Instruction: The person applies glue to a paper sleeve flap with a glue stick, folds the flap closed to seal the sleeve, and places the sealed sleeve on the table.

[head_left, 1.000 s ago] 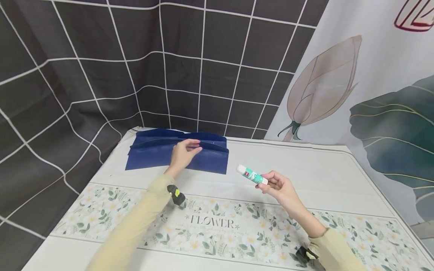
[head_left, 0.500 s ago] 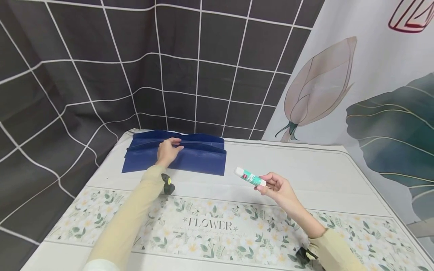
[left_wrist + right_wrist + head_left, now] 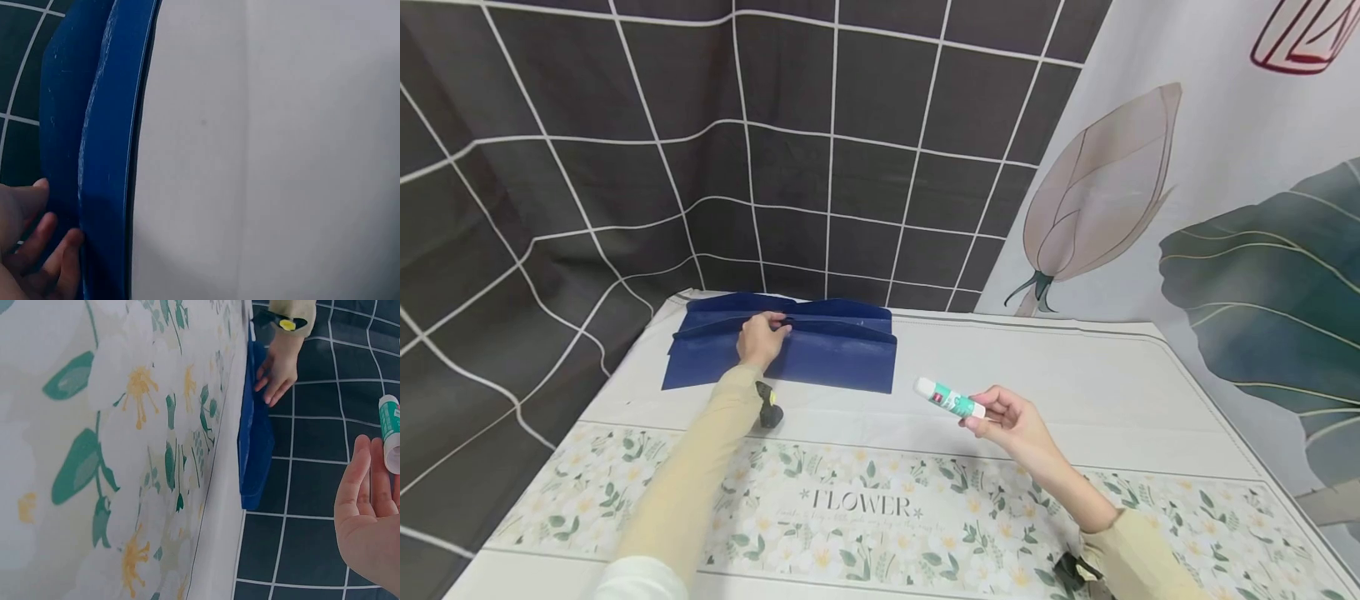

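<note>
In the head view, dark blue envelopes (image 3: pixel 842 362) overlap at the far left of the table, their flaps raised toward the wall. My left hand (image 3: pixel 760 342) reaches over them from the front, thumb and fingertips at the fold line left of centre. The left wrist view shows the fingers (image 3: pixel 72 240) loosely bent against a blue flap (image 3: pixel 62 125) with a pale, rough strip along its fold. To the right, above the tabletop, my right hand (image 3: pixel 1007 421) pinches the rear end of a green-and-white capped glue stick (image 3: pixel 951 398), its cap pointing left.
A white table cover (image 3: pixel 1037 358) with a flower-printed band (image 3: pixel 865 525) lies under both hands. Behind the envelopes hangs a dark grid-patterned curtain (image 3: pixel 782 183), close to the table's back edge. A white curtain (image 3: pixel 1210 250) with plant prints hangs at the right.
My left hand has slid left along the envelopes' fold line. The envelopes keep their layout, and the right hand still holds the glue stick in nearly the same spot. The view has shifted slightly.
</note>
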Demonstrator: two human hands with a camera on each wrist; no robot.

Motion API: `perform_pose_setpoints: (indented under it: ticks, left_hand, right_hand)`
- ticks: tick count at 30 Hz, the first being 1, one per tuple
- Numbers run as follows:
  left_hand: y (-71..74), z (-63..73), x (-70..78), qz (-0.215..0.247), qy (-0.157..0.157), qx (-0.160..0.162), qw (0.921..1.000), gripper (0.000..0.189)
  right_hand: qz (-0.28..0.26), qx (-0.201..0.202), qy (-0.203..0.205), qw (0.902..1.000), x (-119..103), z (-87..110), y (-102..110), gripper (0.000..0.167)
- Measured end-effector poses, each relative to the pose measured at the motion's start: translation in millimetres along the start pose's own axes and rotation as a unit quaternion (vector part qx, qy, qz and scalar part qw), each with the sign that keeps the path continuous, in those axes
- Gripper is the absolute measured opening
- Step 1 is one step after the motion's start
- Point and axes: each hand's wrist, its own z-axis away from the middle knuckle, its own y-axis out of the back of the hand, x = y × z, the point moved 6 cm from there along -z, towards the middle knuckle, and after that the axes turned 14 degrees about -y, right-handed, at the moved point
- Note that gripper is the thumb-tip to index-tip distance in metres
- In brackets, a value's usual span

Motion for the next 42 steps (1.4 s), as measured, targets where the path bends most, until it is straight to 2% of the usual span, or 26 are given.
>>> perform_pose_setpoints:
  ticks: [5,20,35,42]
  left_hand:
    - [-1.5,-1.5,-5.6,-0.003,0.023,0.01,0.9997,0.029]
    - [-2.5,-2.1,-13.7,-0.003,0.036,0.024,0.999,0.022]
    - [-5.1,-2.6,-17.5,0.002,0.023,-0.005,0.9997,0.022]
    - [-3.4,-6.1,-13.6,0.018,-0.013,-0.007,0.9997,0.023]
  right_hand:
    - [0.002,-0.002,0.0,1.0,0,0.6,-1,0.021]
    - [-0.004,-0.016,0.008,0.9998,4,0.0,0,0.018]
    - [-0.006,-0.029,0.024,0.9993,5,-0.4,-1,0.018]
    - [-0.005,-0.029,0.027,0.9992,4,-0.2,-1,0.018]
